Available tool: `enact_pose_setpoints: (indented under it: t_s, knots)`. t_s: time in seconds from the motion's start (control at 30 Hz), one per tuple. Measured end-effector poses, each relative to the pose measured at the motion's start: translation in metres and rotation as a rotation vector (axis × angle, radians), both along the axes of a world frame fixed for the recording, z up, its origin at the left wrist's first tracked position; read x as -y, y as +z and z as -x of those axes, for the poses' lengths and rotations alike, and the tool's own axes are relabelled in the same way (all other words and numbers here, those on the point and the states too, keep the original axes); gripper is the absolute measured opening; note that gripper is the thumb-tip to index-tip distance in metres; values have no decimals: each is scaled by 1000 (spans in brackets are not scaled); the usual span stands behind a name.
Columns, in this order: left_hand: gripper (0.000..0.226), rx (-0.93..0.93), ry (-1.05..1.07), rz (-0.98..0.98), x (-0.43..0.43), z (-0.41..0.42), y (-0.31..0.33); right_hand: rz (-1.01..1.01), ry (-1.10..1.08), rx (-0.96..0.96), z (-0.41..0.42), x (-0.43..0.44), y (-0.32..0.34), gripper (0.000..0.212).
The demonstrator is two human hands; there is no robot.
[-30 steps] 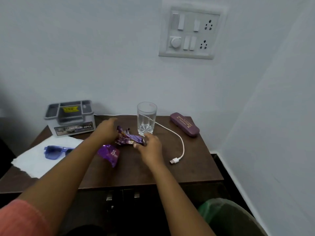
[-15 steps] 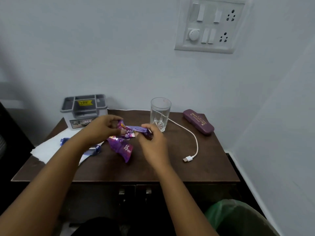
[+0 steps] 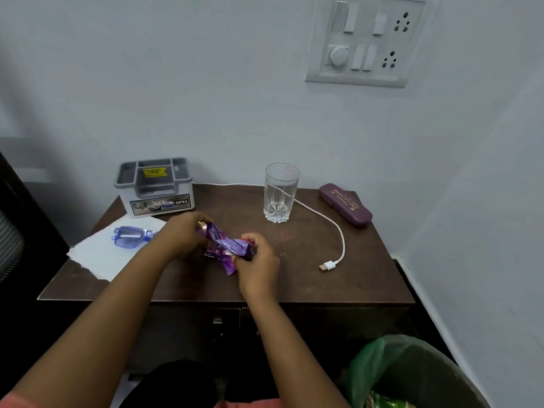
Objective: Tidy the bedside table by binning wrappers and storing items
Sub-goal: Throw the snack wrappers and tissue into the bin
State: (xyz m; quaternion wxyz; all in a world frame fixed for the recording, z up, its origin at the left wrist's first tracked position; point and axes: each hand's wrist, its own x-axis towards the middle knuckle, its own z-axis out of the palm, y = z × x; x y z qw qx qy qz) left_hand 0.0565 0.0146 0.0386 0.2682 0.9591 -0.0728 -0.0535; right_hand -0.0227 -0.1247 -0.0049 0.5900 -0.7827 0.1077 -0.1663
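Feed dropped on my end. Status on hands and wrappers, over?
Both grip the purple wrappers over the table, left hand and right hand. Lower right, the bin. Beyond, glass and cable, clear of hands.

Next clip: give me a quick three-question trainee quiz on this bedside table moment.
1. True or false: the left hand and right hand both grip the purple wrappers.
2. Which lies on the white paper? A glass, B blue sunglasses, C maroon case.
3. Fill in: the green-lined bin stands on the floor to the person's ____.
Key: 1 true; 2 B; 3 right.
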Motion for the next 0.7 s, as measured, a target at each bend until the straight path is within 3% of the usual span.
enact_pose_setpoints:
  t_s: [0.2, 0.3, 0.43, 0.6, 0.7]
  knots:
    - [43, -47, -33, 64, 10, -6, -1, -96, 13, 78, 1, 15, 8, 45]
    - [38, -210, -56, 331, 14, -3, 1, -129, 10, 126, 10, 31, 12, 55]
    - [37, -250, -140, 535, 30, 20, 8, -189, 4, 170, 36, 61, 24, 43]
    - [69, -476, -132, 1074, 76, 93, 14, -286, -29, 174, 96, 106, 42, 38]
    - [43, -558, -203, 1213, 117, 133, 12, -287, -66, 134, 138, 134, 44, 39]
